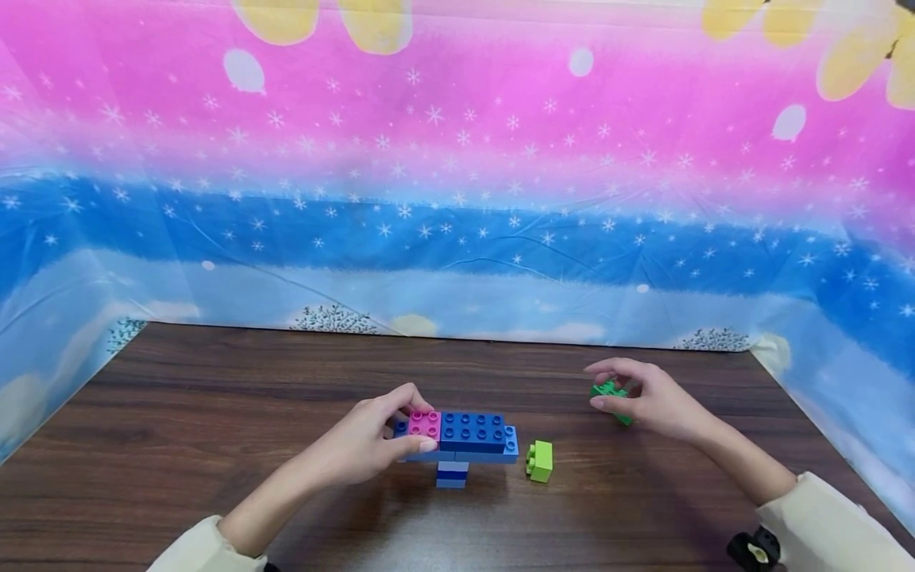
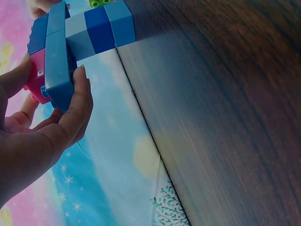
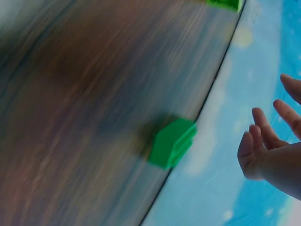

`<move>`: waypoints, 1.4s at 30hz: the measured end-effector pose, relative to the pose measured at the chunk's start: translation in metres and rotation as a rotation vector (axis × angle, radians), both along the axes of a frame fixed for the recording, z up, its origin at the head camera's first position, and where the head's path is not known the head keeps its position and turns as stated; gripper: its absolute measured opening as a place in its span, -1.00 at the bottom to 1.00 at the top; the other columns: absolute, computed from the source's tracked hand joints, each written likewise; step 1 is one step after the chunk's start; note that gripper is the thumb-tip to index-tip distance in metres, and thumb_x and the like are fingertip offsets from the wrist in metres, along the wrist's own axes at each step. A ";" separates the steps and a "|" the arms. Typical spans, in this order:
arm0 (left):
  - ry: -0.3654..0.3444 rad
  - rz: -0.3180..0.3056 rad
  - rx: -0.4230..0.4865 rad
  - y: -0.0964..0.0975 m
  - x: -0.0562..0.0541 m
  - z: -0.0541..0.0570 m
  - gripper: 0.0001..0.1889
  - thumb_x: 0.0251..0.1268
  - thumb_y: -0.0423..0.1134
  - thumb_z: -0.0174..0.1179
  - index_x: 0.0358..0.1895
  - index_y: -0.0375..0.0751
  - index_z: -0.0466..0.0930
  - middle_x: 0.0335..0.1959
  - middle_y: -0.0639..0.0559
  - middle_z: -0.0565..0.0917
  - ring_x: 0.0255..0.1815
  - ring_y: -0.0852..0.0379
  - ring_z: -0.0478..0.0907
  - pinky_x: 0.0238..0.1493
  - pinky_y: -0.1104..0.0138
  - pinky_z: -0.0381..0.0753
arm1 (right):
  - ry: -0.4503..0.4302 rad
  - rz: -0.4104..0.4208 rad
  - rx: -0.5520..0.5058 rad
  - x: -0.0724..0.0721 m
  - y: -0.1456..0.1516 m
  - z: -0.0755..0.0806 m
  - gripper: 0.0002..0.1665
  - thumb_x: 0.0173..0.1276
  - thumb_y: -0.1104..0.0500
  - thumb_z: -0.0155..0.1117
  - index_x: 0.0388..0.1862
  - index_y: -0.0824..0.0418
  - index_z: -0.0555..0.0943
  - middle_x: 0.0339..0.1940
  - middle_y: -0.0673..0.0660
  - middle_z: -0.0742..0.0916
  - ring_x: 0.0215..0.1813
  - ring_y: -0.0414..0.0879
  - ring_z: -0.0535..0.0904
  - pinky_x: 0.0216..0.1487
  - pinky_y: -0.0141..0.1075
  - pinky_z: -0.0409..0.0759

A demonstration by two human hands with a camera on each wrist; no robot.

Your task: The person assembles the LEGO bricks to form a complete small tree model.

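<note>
A T-shaped build of toy bricks stands on the table, with a short column (image 1: 451, 475) of blue bricks under a light-blue crossbar (image 1: 486, 457). On top of the crossbar sit a dark-blue brick (image 1: 472, 434) and a pink brick (image 1: 425, 423). My left hand (image 1: 364, 437) grips the build's left end, thumb on the pink brick and fingers curled round the far side and underneath. My right hand (image 1: 654, 397) hovers around a green brick (image 1: 610, 388) at the right. In the right wrist view its fingers are spread, apart from the green brick (image 3: 171, 143).
A lime-green brick (image 1: 541, 461) lies on its side just right of the build, studs facing it. The dark wooden table (image 1: 286, 373) ends at a printed pink-and-blue cloth (image 1: 457, 222), which rises behind and along both sides.
</note>
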State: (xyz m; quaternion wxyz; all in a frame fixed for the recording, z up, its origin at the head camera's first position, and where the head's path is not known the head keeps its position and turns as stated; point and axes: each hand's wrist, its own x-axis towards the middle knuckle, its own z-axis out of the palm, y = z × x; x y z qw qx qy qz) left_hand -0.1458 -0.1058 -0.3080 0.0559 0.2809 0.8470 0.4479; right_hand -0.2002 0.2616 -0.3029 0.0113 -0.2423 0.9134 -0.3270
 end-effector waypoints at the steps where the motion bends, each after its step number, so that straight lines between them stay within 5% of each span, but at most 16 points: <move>1: 0.000 0.000 0.000 0.000 0.000 0.000 -0.78 0.22 -0.18 0.18 -0.15 -0.16 0.42 -0.28 0.04 0.53 -0.21 0.09 0.48 -0.38 0.35 0.49 | 0.001 -0.016 0.010 -0.002 0.005 -0.002 -0.54 0.20 0.10 0.30 0.08 0.17 0.50 -0.14 0.16 0.61 -0.27 -0.07 0.51 -0.33 -0.23 0.48; 9: -0.004 -0.006 0.013 0.000 0.000 -0.001 -0.77 0.22 -0.19 0.19 -0.14 -0.18 0.42 -0.29 0.03 0.53 -0.23 0.09 0.48 -0.39 0.35 0.52 | 0.033 -0.086 0.083 -0.016 0.033 -0.020 -0.46 0.20 0.07 0.30 0.11 0.30 0.46 0.00 0.31 0.55 -0.01 0.17 0.45 -0.10 -0.01 0.43; 27: -0.005 -0.008 -0.003 0.000 -0.001 0.000 -0.79 0.22 -0.17 0.18 -0.16 -0.14 0.41 -0.25 0.04 0.53 -0.18 0.06 0.49 -0.34 0.32 0.49 | -0.089 -0.162 0.132 -0.031 0.046 -0.045 -0.39 0.19 0.13 0.30 0.17 0.37 0.39 -0.04 0.35 0.56 -0.11 0.12 0.47 -0.25 -0.13 0.45; 42: -0.009 0.001 -0.014 -0.001 0.000 0.000 -0.80 0.22 -0.17 0.18 -0.17 -0.13 0.41 -0.25 0.04 0.53 -0.17 0.05 0.49 -0.36 0.33 0.49 | -0.142 -0.162 0.126 -0.028 0.044 -0.047 -0.43 0.21 0.19 0.28 0.16 0.39 0.38 -0.01 0.40 0.54 -0.08 0.14 0.50 -0.25 -0.17 0.47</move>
